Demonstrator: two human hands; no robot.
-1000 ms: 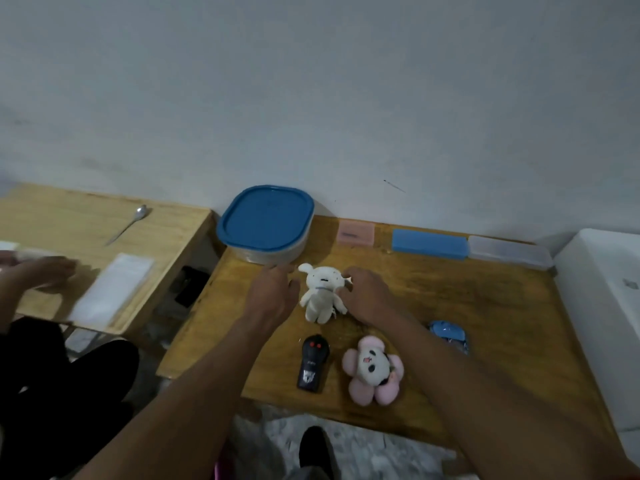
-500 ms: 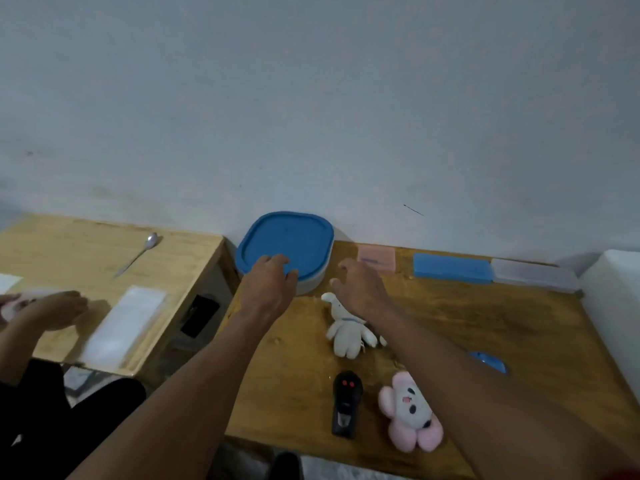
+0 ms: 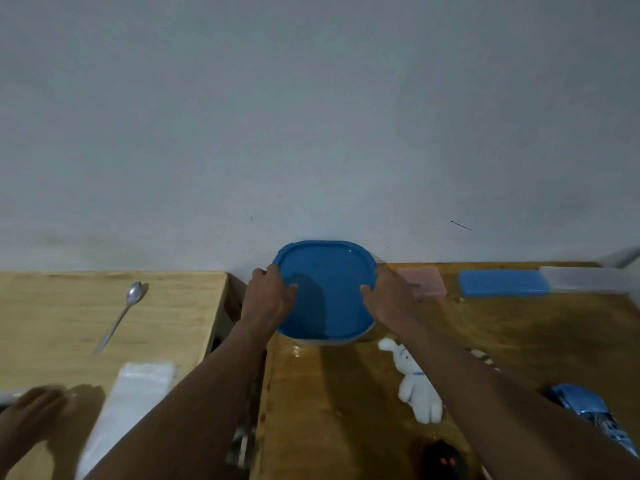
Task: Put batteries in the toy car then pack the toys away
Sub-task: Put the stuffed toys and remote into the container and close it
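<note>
A round-cornered container with a blue lid (image 3: 329, 289) stands at the back of the wooden table (image 3: 346, 393), against the wall. My left hand (image 3: 268, 296) grips its left rim, thumb on the lid. My right hand (image 3: 389, 294) grips its right rim, thumb on the lid too. A white plush rabbit (image 3: 414, 382) lies on the table just under my right forearm. The blue toy car (image 3: 588, 414) sits at the right edge, partly hidden by that arm. A black remote (image 3: 443, 460) with red buttons shows at the bottom edge. The pink plush is out of view.
A pink case (image 3: 424, 284), a blue case (image 3: 504, 283) and a clear case (image 3: 585, 279) line the wall to the right. A second table (image 3: 69, 323) on the left holds a spoon (image 3: 121, 315) and white plastic bags (image 3: 128, 407); another person's hand (image 3: 27, 420) rests there.
Both my hands left the white rabbit and moved up to the blue-lidded container, taking hold of its two sides. The camera tilted up, so the pink plush dropped out of view.
</note>
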